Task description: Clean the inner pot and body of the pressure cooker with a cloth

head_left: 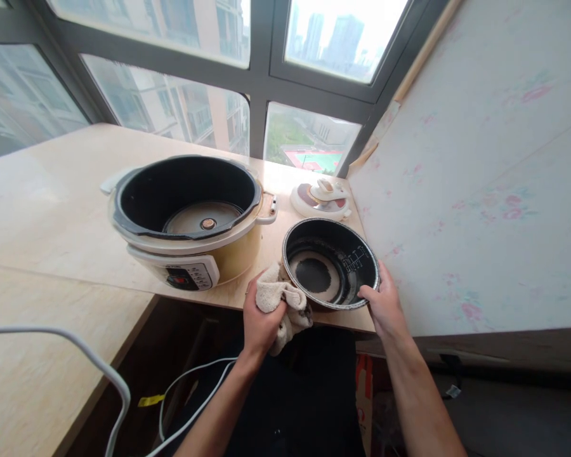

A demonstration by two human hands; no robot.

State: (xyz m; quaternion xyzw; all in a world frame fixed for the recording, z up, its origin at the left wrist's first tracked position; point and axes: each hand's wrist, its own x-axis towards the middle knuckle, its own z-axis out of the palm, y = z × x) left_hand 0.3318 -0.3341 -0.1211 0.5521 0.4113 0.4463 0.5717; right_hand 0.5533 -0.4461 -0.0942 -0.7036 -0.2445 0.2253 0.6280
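A black inner pot (356,282) with a pale worn ring on its bottom tilts towards me at the counter's front edge. My right hand (385,301) grips its right rim, thumb inside and fingers outside. In my left hand (261,324) is a bunched, stained cream cloth (278,295), close against the pot's left side; whether it touches the pot is hard to tell. To the left stands the cooker body (238,254), lidless, with a dark inside and a control panel on its front. Behind the pot lies the white lid (321,198) with its handle up.
The pale counter (42,190) runs along the windows and turns towards me at left. A flowered wall (480,158) bounds the right side. White cable (99,362) loops at lower left, with a yellow tag (151,400) near it.
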